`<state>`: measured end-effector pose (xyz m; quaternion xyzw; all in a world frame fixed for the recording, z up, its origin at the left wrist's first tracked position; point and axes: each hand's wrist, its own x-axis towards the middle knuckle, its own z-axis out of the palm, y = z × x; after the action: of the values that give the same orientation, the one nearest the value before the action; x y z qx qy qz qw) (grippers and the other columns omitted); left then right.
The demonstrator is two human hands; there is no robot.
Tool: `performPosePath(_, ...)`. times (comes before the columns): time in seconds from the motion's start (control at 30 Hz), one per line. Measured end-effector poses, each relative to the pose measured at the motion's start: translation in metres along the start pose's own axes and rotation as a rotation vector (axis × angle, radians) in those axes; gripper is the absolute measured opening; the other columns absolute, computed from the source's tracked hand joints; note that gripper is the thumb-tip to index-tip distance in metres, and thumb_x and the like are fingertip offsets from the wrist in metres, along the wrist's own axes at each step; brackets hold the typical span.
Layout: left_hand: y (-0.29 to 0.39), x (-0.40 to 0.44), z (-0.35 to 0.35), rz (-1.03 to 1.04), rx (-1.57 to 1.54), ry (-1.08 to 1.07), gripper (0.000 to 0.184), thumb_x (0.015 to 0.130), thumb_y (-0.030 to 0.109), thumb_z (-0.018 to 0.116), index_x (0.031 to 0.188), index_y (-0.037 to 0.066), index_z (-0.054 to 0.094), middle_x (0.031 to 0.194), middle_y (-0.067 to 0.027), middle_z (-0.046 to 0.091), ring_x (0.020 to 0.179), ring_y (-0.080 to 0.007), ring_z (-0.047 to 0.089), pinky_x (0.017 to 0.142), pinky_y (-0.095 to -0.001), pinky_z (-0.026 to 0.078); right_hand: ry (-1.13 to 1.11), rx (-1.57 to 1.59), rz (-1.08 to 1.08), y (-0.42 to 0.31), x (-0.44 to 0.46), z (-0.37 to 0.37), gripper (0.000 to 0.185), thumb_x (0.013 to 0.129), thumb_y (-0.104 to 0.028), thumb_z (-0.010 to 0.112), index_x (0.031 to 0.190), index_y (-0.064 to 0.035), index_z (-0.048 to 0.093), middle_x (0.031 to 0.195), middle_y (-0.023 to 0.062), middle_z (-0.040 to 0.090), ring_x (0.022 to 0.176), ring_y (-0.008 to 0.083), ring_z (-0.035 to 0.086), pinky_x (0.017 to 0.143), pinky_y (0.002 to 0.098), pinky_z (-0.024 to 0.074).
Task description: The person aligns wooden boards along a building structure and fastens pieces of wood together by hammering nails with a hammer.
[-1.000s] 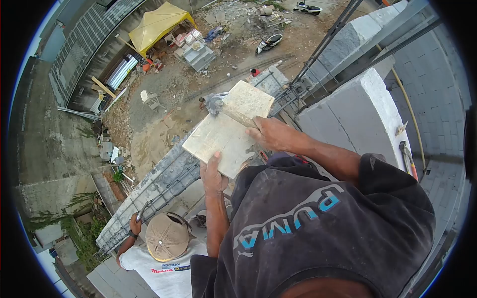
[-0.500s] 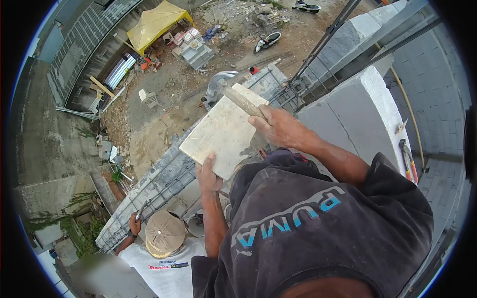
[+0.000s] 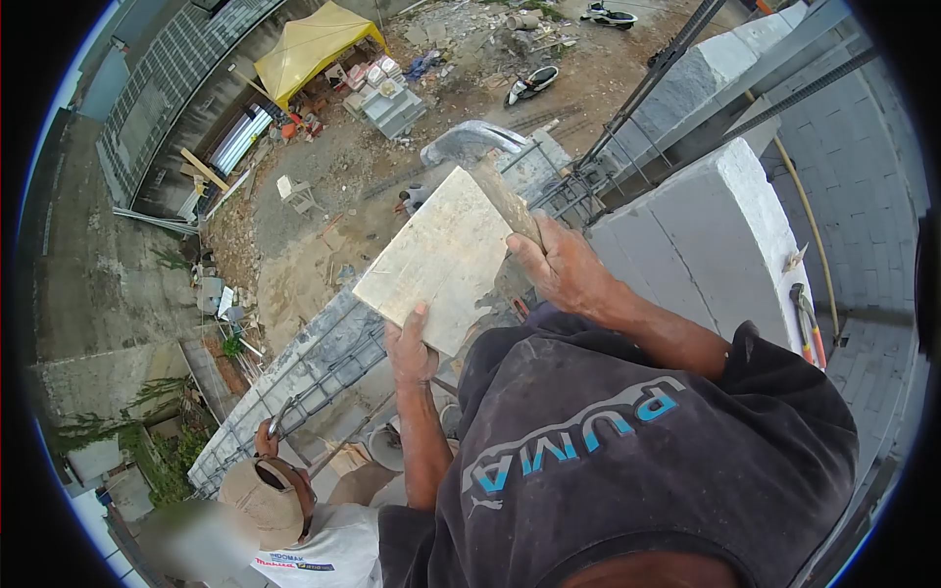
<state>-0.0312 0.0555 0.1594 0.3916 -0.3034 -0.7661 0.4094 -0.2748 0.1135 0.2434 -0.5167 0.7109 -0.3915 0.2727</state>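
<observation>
My left hand (image 3: 410, 351) grips the lower left edge of a pale, worn flat board (image 3: 431, 260), thumb on top and fingers underneath. The board is tilted, with grey smears near its lower right side. My right hand (image 3: 573, 263) is closed around the near end of a narrow grey-brown strip (image 3: 505, 201), apparently wood. That strip runs along the board's upper right edge; whether it presses on the board is unclear. Steel reinforcing bars (image 3: 338, 372) lie below and left of the board.
A co-worker in a beige cap (image 3: 263, 502) is at lower left, one hand (image 3: 266, 439) at the bars. To the right, a light block wall (image 3: 667, 245) carries pliers (image 3: 809, 328) with red-yellow handles. Far below lie the ground, a yellow canopy (image 3: 319, 49) and a motorbike (image 3: 532, 85).
The strip has swung from across the board's upper corner to along its right edge, my right hand shifting slightly right and down. The co-worker's head has moved left and down and turned.
</observation>
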Motion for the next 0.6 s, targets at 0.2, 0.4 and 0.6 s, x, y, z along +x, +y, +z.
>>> performPosePath(0.2, -0.008, 0.005, 0.007, 0.05, 0.201, -0.071, 0.052, 0.093, 0.012, 0.065, 0.139, -0.004, 0.046, 0.131, -0.0151, 0.059, 0.119, -0.025, 0.059, 0.1, -0.0386, 0.049, -0.328, -0.196, 0.142, 0.012, 0.023, -0.004, 0.046, 0.102, -0.036, 0.053, 0.11, 0.0083, 0.054, 0.081, 0.0315, 0.065, 0.081, 0.0487, 0.067, 0.073, 0.0541, 0.0504)
performPosePath(0.4, 0.002, 0.004, 0.015, 0.03, 0.028, -0.001, 0.048, 0.093, 0.014, 0.065, 0.135, -0.005, 0.051, 0.129, -0.0169, 0.061, 0.116, -0.0242, 0.06, 0.098, -0.037, 0.048, -0.273, -0.161, 0.171, 0.007, 0.005, -0.003, 0.048, 0.101, -0.039, 0.053, 0.113, 0.0071, 0.056, 0.092, 0.0329, 0.065, 0.09, 0.0481, 0.066, 0.08, 0.0525, 0.0496)
performPosePath(0.6, 0.008, 0.002, 0.012, 0.119, 0.573, -0.047, 0.046, 0.094, 0.017, 0.064, 0.131, -0.008, 0.052, 0.122, -0.018, 0.064, 0.11, -0.0259, 0.063, 0.094, -0.0374, 0.049, -0.298, -0.013, 0.146, 0.032, 0.013, 0.001, 0.046, 0.099, -0.039, 0.056, 0.108, 0.0058, 0.058, 0.086, 0.0264, 0.065, 0.08, 0.0415, 0.066, 0.076, 0.047, 0.0513)
